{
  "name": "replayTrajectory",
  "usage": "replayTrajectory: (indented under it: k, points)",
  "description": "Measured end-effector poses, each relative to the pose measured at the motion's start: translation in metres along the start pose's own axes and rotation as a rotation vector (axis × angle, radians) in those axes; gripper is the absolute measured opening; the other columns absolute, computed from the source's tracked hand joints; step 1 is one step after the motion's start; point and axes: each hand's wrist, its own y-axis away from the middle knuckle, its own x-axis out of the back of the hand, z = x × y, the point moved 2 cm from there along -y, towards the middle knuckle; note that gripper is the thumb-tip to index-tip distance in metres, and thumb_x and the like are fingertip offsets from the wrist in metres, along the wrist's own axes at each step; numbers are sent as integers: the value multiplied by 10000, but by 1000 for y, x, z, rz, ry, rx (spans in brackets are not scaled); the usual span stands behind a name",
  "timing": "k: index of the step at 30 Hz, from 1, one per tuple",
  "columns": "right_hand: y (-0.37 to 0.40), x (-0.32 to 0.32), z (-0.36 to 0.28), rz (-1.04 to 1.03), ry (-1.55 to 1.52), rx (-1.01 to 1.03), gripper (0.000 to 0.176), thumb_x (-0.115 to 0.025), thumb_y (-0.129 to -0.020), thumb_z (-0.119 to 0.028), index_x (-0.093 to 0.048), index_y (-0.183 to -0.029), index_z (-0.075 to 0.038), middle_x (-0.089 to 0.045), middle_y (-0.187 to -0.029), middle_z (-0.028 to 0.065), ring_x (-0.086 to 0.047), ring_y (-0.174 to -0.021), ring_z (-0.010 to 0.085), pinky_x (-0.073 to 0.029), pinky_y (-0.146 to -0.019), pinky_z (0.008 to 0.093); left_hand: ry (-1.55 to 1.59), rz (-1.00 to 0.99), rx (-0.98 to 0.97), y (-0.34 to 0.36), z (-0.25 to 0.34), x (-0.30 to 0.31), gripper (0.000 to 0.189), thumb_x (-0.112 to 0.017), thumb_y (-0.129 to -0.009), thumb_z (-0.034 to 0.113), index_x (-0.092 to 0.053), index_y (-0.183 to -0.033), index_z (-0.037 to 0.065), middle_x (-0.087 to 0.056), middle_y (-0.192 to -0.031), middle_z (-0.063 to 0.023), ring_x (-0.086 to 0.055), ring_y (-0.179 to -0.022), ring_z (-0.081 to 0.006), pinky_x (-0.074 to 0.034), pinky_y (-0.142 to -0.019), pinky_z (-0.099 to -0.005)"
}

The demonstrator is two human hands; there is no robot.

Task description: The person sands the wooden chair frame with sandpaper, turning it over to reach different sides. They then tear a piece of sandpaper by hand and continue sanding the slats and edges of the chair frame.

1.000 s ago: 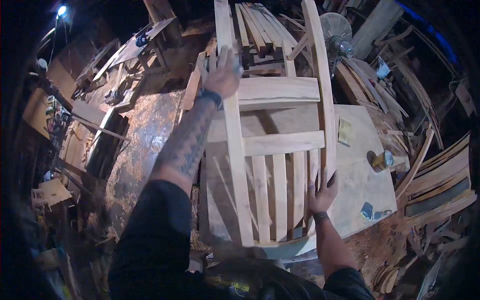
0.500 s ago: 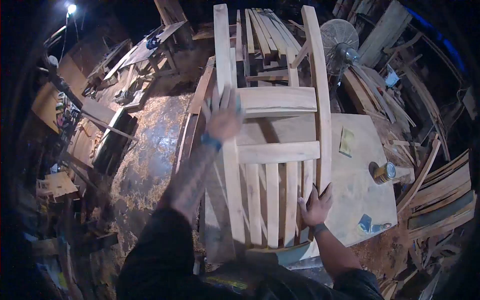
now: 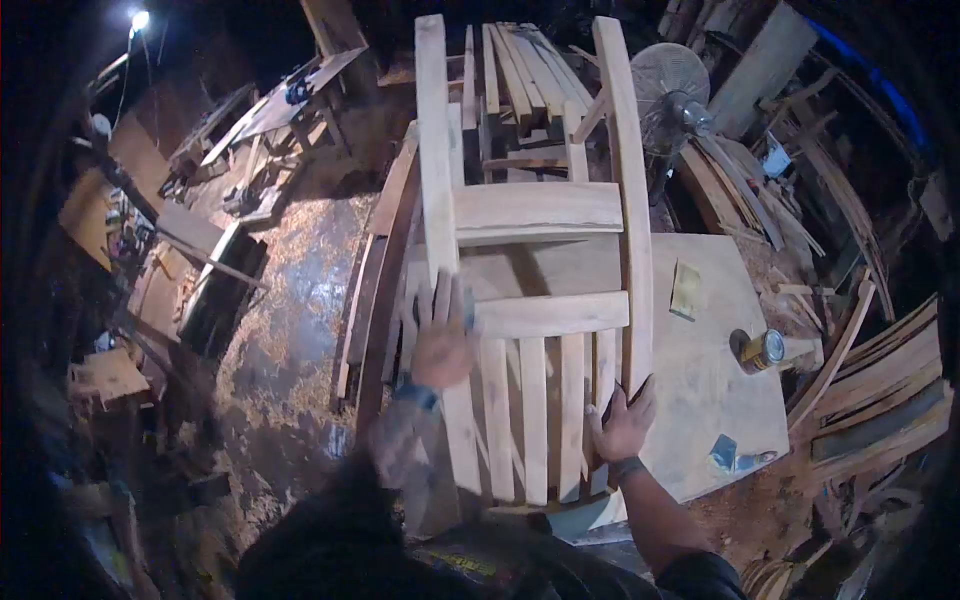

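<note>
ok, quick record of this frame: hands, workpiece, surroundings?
workpiece: wooden chair frame, lying on table
left hand: open, flat on the left rail
right hand: on the right rail by the slats; grip unclear
on table: tin can, small pad
behind: fan, stacked planks
floor: sawdust

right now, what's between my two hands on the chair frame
In the head view, upright slats of the chair frame lie between the left hand and the right hand.
</note>
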Motion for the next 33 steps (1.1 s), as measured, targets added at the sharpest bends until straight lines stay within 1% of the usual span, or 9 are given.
replayTrajectory:
  k: [3,9,13,16,17,21,25,29,33]
  points:
    - [3,-4,4,-9,2,-5,738,-756,-894,-512,-634,-1454,-47,-224,-1681,459,-331,-1476,636,-316,-1203,695,-46,10,17,-21,-3,5,854,-570,-1055,483,-286,-1726,36,-195,-1819,-191,-180,-1650,-478,-90,-1255,-791]
    - [4,-7,5,34,-1,6,708,-747,-912,-511,-645,-1438,-47,-210,-1692,449,-337,-1478,628,-320,-1197,688,-145,278,42,-268,-61,45,818,-509,-1065,574,-336,-1710,101,-234,-1818,-121,-143,-1677,-429,-86,-1248,-821]
    - [2,-1,-5,18,-19,-31,686,-755,-905,-492,-661,-1406,-32,-205,-1693,453,-318,-1496,640,-309,-1212,682,-112,451,-37,-335,-78,54,831,-551,-1035,575,-377,-1692,97,-288,-1795,-152,-196,-1663,-436,-100,-1253,-807]
    - [3,-11,6,51,-1,23,676,-765,-892,-474,-673,-1385,-22,-203,-1692,456,-295,-1512,649,-305,-1221,683,-130,494,-43,-278,-70,25,814,-571,-1028,561,-423,-1668,81,-322,-1775,-176,-221,-1654,-444,-101,-1253,-796]
    - [4,-10,7,45,-5,18,673,-765,-891,-475,-677,-1375,-15,-203,-1692,455,-293,-1515,647,-303,-1223,682,-177,355,-68,-236,-66,15,826,-450,-1091,585,-295,-1727,82,-212,-1819,-166,-198,-1652,-476,-100,-1250,-806]
    - [1,-6,5,3,-11,-10,679,-765,-893,-497,-686,-1355,-6,-205,-1693,453,-292,-1524,634,-294,-1230,681,-76,79,-23,-22,-19,0,831,-520,-1074,537,-337,-1700,22,-225,-1798,-230,-167,-1660,-480,-49,-1277,-771]
    - [2,-6,4,10,0,-6,701,-772,-888,-517,-687,-1348,5,-208,-1693,453,-295,-1528,624,-288,-1235,677,-12,-13,35,-15,-18,5,901,-544,-1049,581,-281,-1727,49,-172,-1826,-181,-101,-1677,-463,-29,-1263,-800]
    - [5,-11,7,13,-10,-10,713,-783,-864,-505,-686,-1354,4,-222,-1683,460,-298,-1526,626,-296,-1233,674,-154,378,-45,-185,-61,6,826,-524,-1069,585,-377,-1694,66,-246,-1815,-140,-184,-1674,-412,-96,-1275,-762]
    - [3,-14,10,30,-16,20,724,-805,-845,-490,-671,-1368,-8,-249,-1657,480,-308,-1518,637,-298,-1231,677,-30,280,8,-350,-72,75,819,-436,-1088,571,-284,-1725,80,-167,-1833,-153,-136,-1682,-425,-52,-1279,-767]
